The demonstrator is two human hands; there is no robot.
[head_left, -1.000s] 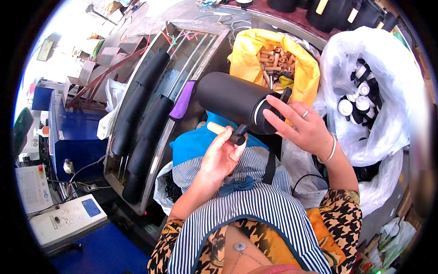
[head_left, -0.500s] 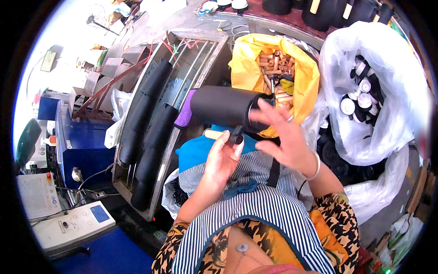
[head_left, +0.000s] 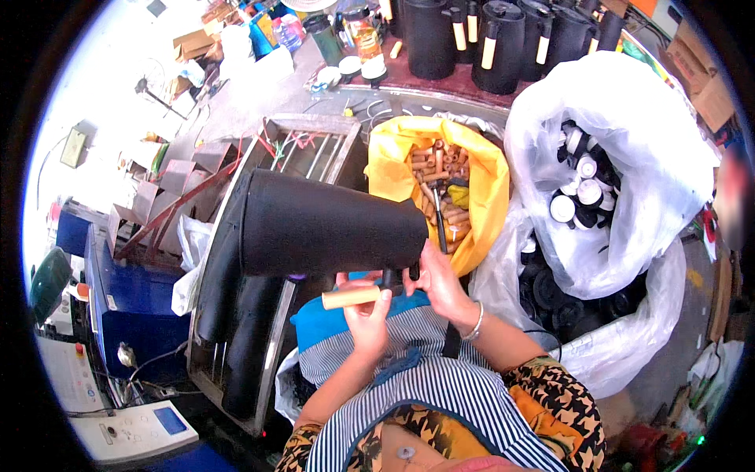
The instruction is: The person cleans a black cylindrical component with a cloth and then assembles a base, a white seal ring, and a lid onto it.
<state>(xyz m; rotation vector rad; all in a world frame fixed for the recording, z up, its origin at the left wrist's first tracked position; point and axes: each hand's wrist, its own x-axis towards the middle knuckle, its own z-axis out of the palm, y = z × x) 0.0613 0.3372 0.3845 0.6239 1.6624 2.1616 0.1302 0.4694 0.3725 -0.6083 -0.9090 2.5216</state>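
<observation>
A large black pot body [head_left: 330, 224] lies on its side in front of me, wide rimmed end to the left, narrower end to the right. My left hand [head_left: 366, 324] is closed round a pale wooden handle [head_left: 351, 297] with a black end piece, held just below the pot's underside. Whether the end piece touches the pot I cannot tell. At the narrower end, my right hand [head_left: 447, 291] grips the pot, its thumb against the wall. Some of its fingers are hidden underneath, next to a small black part.
Beyond the pot stands a yellow sack [head_left: 491, 181] of wooden handles. White plastic bags [head_left: 539, 126] hold black and white parts on the right. A metal rack [head_left: 275, 346] with black cylinders is on the left. Finished black pots [head_left: 429, 39] stand on the far table.
The pot body has come up nearer me and now hangs over the rack. My right hand, open before, has closed on its narrower end. My left hand has brought the handle beneath it.
</observation>
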